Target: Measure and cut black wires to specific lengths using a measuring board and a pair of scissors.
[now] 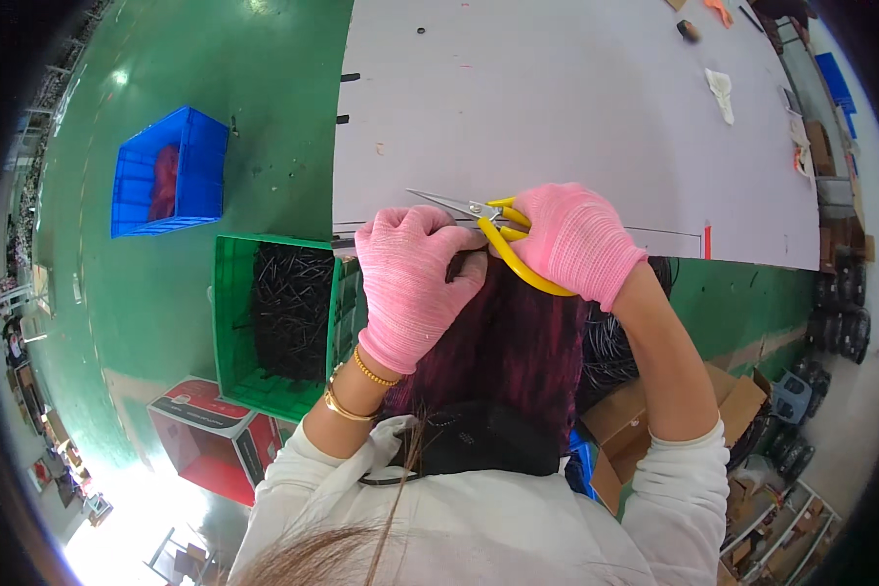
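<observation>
Head view, looking straight down: the right hand (574, 242) in a pink glove is wrapped tight around the yellow handles of the long-nose pliers (488, 223), fingers pressed together on the grips, the thin steel tips pointing left over the pale worktop (557, 107). The left hand (415, 278), pink glove too, is curled with its fingers pinching a small dark piece (467, 262) right under the pliers' pivot, at the worktop's near edge. Whether the tips are biting on anything I cannot tell. Below the hands hangs a dark magenta cloth (518, 342). To the left, a green crate (283, 317) full of black parts, and further off a blue crate (171, 171) on the green floor.

The risk here, as I read it: the left fingertips sit very close to the pliers, so a slip of the handles could nip the glove; and the dark piece, held at the very edge, could drop into the lap or to the floor if the pinch loosens
</observation>
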Demonstrator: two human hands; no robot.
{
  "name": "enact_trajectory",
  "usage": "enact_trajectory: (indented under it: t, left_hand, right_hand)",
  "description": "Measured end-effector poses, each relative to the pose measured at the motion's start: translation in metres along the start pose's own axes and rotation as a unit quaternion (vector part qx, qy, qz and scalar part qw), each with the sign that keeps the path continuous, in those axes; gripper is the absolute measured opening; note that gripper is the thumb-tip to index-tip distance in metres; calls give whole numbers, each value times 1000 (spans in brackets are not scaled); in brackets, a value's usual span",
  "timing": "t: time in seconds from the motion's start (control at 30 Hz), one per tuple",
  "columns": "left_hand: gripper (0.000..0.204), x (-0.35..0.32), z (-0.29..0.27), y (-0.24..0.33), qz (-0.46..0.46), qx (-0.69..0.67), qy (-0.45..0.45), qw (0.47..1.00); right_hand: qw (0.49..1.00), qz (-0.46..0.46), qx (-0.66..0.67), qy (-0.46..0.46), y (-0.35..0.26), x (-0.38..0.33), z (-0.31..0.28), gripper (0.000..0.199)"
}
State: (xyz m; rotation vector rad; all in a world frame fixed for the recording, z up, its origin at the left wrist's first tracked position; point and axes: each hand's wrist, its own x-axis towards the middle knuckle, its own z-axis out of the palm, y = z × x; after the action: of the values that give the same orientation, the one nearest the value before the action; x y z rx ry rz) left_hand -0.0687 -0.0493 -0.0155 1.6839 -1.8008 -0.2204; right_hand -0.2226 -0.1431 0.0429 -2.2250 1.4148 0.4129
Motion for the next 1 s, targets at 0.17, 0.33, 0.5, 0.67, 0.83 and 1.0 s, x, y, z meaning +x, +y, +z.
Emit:
enact_trajectory:
  t: [0.17, 0.33, 0.5, 0.67, 0.83, 1.0]
  left_hand:
    - [18, 1, 0, 1, 0, 10, 2, 1000]
    - [18, 1, 1, 2, -7, 15, -4, 1000]
    - [14, 5, -1, 3, 10, 34, 2, 999]
    - [12, 11, -8, -2, 12, -19, -65, 998]
    - [12, 12, -32, 6, 53, -58, -86, 993]
    - [8, 5, -42, 5, -9, -124, -138, 983]
  right_hand:
    - [1000, -1, 9, -5, 0, 1, -1, 36]
    - [1000, 8, 15, -14, 1, 2, -1, 36]
    - [995, -62, 63, 54, 10, -8, 8, 30]
    - [969, -137, 159, 133, 16, -28, 15, 23]
    - [936, -172, 242, 187, 19, -53, 33, 24]
    - [711, 34, 698, 79, 6, -115, 96, 17]
